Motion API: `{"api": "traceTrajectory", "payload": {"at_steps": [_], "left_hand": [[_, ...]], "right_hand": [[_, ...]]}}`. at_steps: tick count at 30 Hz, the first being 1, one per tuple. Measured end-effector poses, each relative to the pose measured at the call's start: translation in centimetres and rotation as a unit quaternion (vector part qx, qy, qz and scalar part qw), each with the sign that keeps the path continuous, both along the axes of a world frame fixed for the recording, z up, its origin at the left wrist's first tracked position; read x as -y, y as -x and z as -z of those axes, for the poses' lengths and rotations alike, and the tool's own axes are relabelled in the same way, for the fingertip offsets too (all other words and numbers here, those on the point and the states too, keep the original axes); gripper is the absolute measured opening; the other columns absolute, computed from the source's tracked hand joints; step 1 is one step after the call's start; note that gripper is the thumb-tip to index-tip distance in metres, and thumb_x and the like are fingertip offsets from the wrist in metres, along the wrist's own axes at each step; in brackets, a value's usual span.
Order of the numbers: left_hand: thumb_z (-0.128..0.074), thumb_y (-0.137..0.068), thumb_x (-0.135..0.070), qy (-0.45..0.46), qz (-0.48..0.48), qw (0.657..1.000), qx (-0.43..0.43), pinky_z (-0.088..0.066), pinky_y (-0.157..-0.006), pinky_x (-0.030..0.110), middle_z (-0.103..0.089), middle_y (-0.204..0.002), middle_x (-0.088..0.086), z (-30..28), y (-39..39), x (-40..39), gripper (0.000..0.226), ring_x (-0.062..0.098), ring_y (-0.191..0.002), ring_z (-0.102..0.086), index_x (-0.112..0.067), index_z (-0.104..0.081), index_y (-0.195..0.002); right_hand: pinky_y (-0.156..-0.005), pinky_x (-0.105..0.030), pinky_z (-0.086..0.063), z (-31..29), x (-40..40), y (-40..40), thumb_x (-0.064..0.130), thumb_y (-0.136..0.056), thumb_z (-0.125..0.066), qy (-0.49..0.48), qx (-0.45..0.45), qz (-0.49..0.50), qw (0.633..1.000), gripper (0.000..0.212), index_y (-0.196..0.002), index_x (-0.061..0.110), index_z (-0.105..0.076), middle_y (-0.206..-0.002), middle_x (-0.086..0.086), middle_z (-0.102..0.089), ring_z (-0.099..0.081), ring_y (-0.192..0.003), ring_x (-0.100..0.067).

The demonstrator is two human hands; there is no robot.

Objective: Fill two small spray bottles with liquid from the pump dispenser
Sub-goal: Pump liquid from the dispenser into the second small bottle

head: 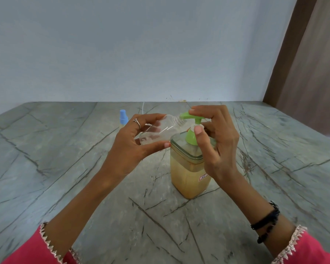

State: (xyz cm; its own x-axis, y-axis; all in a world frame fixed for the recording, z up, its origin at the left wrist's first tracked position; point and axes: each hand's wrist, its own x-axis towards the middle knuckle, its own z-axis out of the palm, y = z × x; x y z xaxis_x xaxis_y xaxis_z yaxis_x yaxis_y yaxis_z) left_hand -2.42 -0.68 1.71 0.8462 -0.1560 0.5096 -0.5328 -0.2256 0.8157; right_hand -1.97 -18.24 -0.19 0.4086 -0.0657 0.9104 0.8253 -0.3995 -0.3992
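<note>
**Open spray bottle held at pump spout; dispenser standing on worktop**

The left hand (130, 147) holds a clear spray bottle (158, 131), cap off, tilted almost onto its side. The grip is clamped on it, with the fingers curled over the top and the thumb beneath its lower side. The bottle's threaded neck sits directly under the tip of the green pump head (191, 116). No liquid can be made out inside the bottle.

The right hand (215, 138) is on the pump dispenser (189, 178). Its fingers rest on top of the green pump head and its thumb lies against the white collar of the stem, so the grip is closed around the pump. The dispenser is a square clear container, standing upright on the grey veined stone worktop (65, 178) and filled most of the way with amber liquid.

A second spray bottle (123, 119), with a blue cap fitted, stands upright on the worktop behind the left hand, apart from it. Its body is mostly hidden.
</note>
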Motion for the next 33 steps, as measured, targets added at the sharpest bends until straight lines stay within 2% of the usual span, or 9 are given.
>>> {"api": "traceTrajectory", "payload": {"at_steps": [3,5,7,9,13,17,23,28,33], "left_hand": [[-0.075,-0.057,-0.027,-0.004,0.003,1.000,-0.004,-0.049,-0.075,0.009,-0.061,-0.105,-0.003,0.06,-0.11,-0.11,0.049,0.001,-0.097,-0.061,-0.038,-0.059,-0.102],[-0.075,-0.058,-0.029,-0.016,0.004,1.000,-0.002,-0.049,-0.075,0.009,-0.061,-0.107,-0.003,0.13,-0.21,-0.12,0.049,-0.001,-0.097,-0.059,-0.036,-0.059,-0.104],[-0.075,-0.058,-0.028,-0.019,0.004,1.000,0.001,-0.049,-0.076,0.010,-0.061,-0.108,-0.001,0.22,-0.23,-0.19,0.050,-0.003,-0.098,-0.059,-0.035,-0.060,-0.105],[-0.076,-0.058,-0.028,-0.016,0.005,1.000,0.002,-0.050,-0.077,0.011,-0.061,-0.108,-0.001,0.29,-0.24,-0.23,0.050,-0.002,-0.098,-0.060,-0.035,-0.060,-0.105],[-0.076,-0.057,-0.030,-0.011,0.005,1.000,0.009,-0.051,-0.077,0.012,-0.062,-0.107,-0.001,0.24,-0.28,-0.19,0.050,0.001,-0.098,-0.062,-0.038,-0.060,-0.104],[-0.076,-0.057,-0.031,-0.007,-0.001,1.000,0.022,-0.050,-0.076,0.012,-0.063,-0.106,0.001,0.21,-0.23,-0.16,0.050,0.002,-0.097,-0.062,-0.039,-0.059,-0.103],[-0.076,-0.057,-0.033,-0.019,-0.021,0.999,0.046,-0.049,-0.076,0.010,-0.061,-0.103,-0.006,0.18,-0.24,-0.12,0.050,-0.001,-0.094,-0.061,-0.039,-0.058,-0.103],[-0.076,-0.058,-0.033,-0.032,-0.020,0.998,0.055,-0.048,-0.078,0.011,-0.058,-0.100,-0.010,0.44,-0.54,-0.13,0.049,0.001,-0.098,-0.059,-0.036,-0.061,-0.105],[-0.076,-0.058,-0.033,-0.029,-0.027,0.997,0.060,-0.047,-0.075,0.007,-0.059,-0.100,-0.011,0.21,-0.42,-0.17,0.051,-0.002,-0.096,-0.059,-0.036,-0.059,-0.105]], "right_hand": [[-0.059,-0.023,-0.049,-0.41,-0.10,-0.06,0.026,-0.087,-0.049,-0.021,-0.009,0.014,1.000,0.019,-0.091,0.014,-0.063,-0.090,0.003,-0.055,-0.062,-0.075,-0.008],[-0.057,-0.018,-0.047,-0.61,-0.11,-0.23,0.027,-0.086,-0.051,-0.014,-0.012,0.036,0.999,0.029,-0.079,0.002,-0.064,-0.082,0.013,-0.048,-0.057,-0.073,0.004],[-0.056,-0.015,-0.043,-0.58,-0.12,-0.44,0.027,-0.086,-0.051,-0.008,-0.009,0.044,0.999,0.034,-0.076,-0.003,-0.063,-0.078,0.014,-0.045,-0.053,-0.068,0.002],[-0.057,-0.016,-0.042,-0.32,-0.06,-0.48,0.028,-0.086,-0.050,-0.007,-0.001,0.045,0.999,0.032,-0.080,-0.001,-0.064,-0.080,0.012,-0.046,-0.051,-0.068,-0.001],[-0.058,-0.019,-0.041,0.10,-0.03,-0.17,0.028,-0.088,-0.046,0.014,0.004,0.031,0.999,0.029,-0.101,0.005,-0.059,-0.098,0.000,-0.052,-0.055,-0.071,-0.009],[-0.052,-0.031,-0.047,-0.02,-0.05,-0.04,0.028,-0.089,-0.046,0.022,0.008,0.012,1.000,0.026,-0.108,0.012,-0.052,-0.104,-0.002,-0.054,-0.059,-0.074,-0.015],[-0.057,-0.016,-0.043,-0.28,-0.05,-0.19,0.028,-0.088,-0.050,-0.012,0.006,0.030,0.999,0.019,-0.094,0.017,-0.063,-0.093,0.002,-0.054,-0.059,-0.066,-0.011],[-0.052,-0.014,-0.039,-0.48,-0.15,-0.53,0.032,-0.087,-0.052,-0.009,0.002,0.080,0.997,0.034,-0.071,0.004,-0.062,-0.074,0.012,-0.045,-0.048,-0.064,-0.001],[-0.060,-0.010,-0.036,0.22,-0.16,-0.20,0.031,-0.089,-0.047,0.003,0.005,0.049,0.999,0.032,-0.093,0.004,-0.064,-0.092,0.007,-0.051,-0.049,-0.070,0.003]]}}
